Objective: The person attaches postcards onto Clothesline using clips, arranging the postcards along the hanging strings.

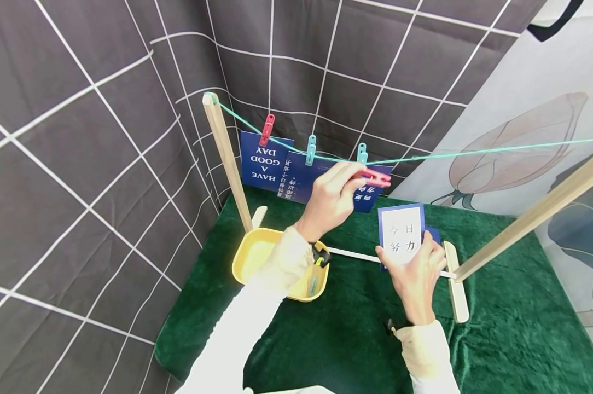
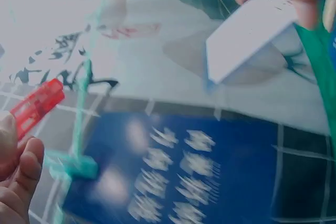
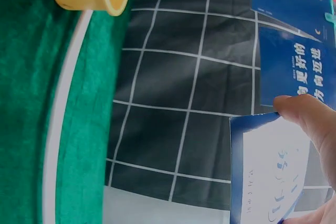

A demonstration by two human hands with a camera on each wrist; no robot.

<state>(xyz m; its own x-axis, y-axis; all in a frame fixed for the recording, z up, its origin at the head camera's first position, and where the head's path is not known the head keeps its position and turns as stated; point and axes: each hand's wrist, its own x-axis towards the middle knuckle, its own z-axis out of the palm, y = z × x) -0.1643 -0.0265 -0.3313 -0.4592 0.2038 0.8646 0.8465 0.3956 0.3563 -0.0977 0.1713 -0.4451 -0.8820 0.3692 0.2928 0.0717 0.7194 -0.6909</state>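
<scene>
Beside the teal line, my left hand pinches a red clothespin between thumb and fingers. My right hand grips a white card with a blue border by its edges, lower and to the right, printed side up. Dark blue cards hang from the line: one reads "HAVE A GOOD DAY" under a red clothespin. The others are held by a teal clothespin and another teal clothespin. My left hand partly covers the nearest hanging card.
The line runs between a left wooden post and a right wooden post, joined low down by a white rod. Under my left forearm sits a yellow basin on green cloth. Behind hangs a dark gridded curtain.
</scene>
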